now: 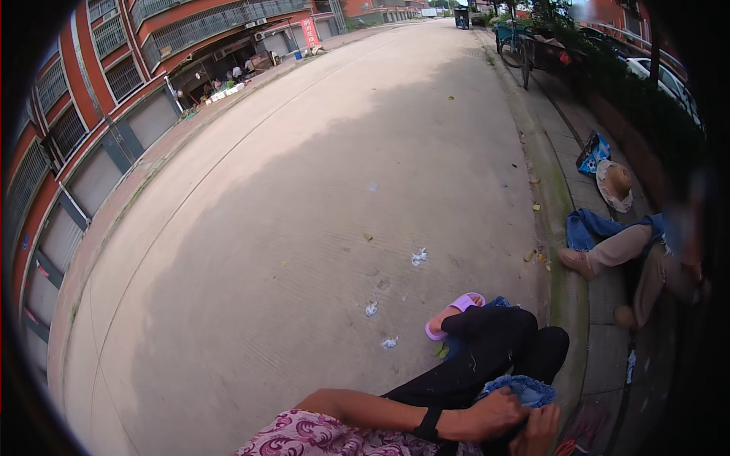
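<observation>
My left hand (490, 410) is closed on a piece of blue denim with frayed, whitish edges (525, 386), over my black-trousered legs (487, 342). Close beside it on the right, my right hand (538, 429) is also closed, at the denim's lower edge; whatever is between its fingertips is too small to make out. A purple slipper (464, 302) is on my foot, with more denim (499, 302) behind my leg. A dark band crosses my left wrist.
Another person's legs (620, 247), with denim (585, 228), are on the pavement at right. Beyond lie a brimmed hat (614, 182) and blue bag (591, 152). A curb (559, 289) edges the road (319, 190), carts (525, 53) stand farther up, and red buildings (99, 91) line the left.
</observation>
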Demonstrator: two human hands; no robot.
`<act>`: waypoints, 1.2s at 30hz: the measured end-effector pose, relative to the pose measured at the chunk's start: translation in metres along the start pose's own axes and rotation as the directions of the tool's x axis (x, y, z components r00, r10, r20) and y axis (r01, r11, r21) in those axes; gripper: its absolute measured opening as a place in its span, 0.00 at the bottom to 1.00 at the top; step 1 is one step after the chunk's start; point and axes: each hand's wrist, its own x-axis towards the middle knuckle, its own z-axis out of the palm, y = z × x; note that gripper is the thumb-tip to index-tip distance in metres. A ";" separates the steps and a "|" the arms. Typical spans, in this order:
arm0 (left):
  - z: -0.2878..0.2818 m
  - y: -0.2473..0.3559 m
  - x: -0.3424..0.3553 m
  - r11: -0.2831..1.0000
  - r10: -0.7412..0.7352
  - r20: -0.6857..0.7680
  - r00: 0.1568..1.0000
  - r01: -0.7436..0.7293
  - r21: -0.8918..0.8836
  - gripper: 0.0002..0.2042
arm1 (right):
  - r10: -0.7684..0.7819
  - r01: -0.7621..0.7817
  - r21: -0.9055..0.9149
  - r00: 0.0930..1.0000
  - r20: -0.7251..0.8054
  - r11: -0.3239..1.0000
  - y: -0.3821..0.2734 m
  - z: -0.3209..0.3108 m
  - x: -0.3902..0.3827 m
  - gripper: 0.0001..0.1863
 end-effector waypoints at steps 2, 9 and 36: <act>0.004 0.004 -0.001 1.000 -0.002 -0.022 1.000 0.002 0.009 0.12 | 0.029 -0.030 0.044 0.999 0.028 0.999 0.006 -0.007 0.002 0.22; -0.006 -0.016 -0.003 0.998 -0.042 -0.019 0.999 0.043 0.050 0.11 | 0.063 -0.281 0.765 0.951 0.302 0.580 0.020 -0.028 0.011 0.06; -0.098 -0.034 -0.029 0.938 -0.053 0.033 0.998 0.061 -0.340 0.08 | -0.043 0.089 0.243 0.982 -0.186 0.966 0.033 -0.018 0.043 0.16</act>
